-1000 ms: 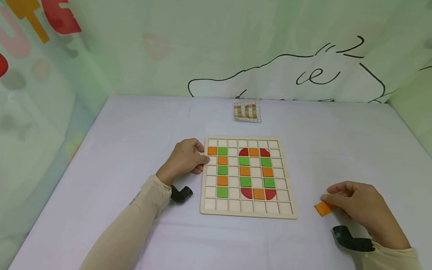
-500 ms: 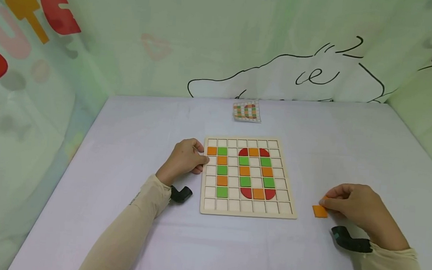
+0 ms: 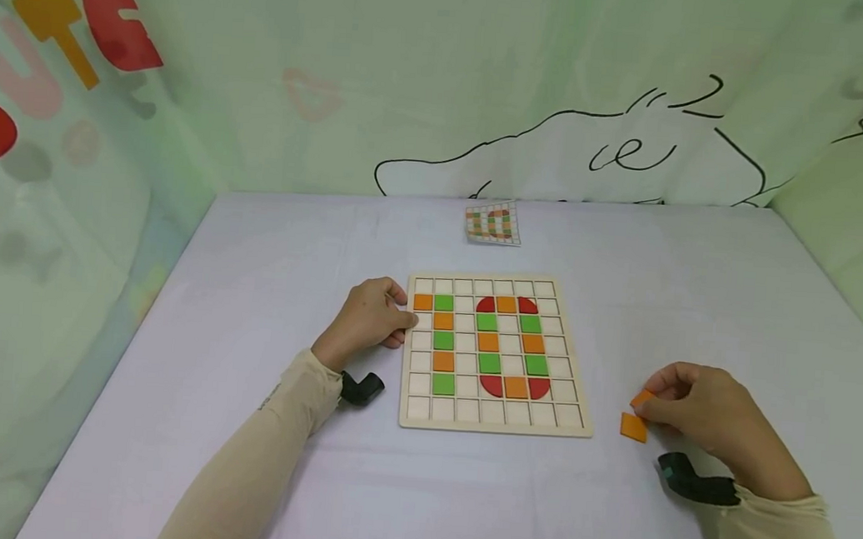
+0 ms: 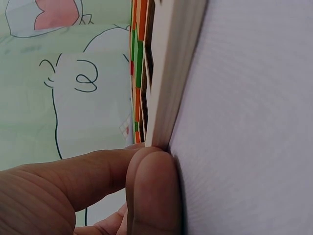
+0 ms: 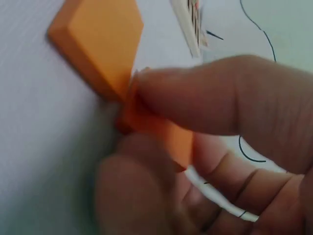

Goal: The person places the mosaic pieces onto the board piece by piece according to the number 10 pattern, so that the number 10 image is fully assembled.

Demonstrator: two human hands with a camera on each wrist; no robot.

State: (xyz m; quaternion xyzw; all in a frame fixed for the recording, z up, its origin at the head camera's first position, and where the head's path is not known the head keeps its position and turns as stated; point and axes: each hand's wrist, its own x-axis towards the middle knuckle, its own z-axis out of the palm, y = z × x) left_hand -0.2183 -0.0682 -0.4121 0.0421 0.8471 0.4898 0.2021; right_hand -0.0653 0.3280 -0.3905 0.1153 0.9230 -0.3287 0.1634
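In the head view a wooden grid board (image 3: 570, 414) lies mid-table, with orange, green and red pieces set in some of its squares. My left hand (image 3: 368, 315) holds the board's left edge; the left wrist view shows thumb and finger (image 4: 115, 169) meeting at its corner. To the right of the board, my right hand (image 3: 703, 410) pinches an orange square tile (image 5: 168, 134) between thumb and fingers, partly covered by them. A second orange tile (image 3: 634, 427) lies on the table just in front of the pinched one, very close to it or touching.
Behind the board, a small card (image 3: 493, 224) printed with a similar coloured grid pattern stands or lies near the table's back edge. A white cloth covers the table (image 3: 461, 497). Printed curtains (image 3: 303, 68) rise at the back and sides. Black wrist cameras (image 3: 695, 480) sit by both hands.
My right hand has shifted slightly left. The loose orange tile has turned and moved a little left and nearer me, out from under the fingers. The left hand and board stay put.
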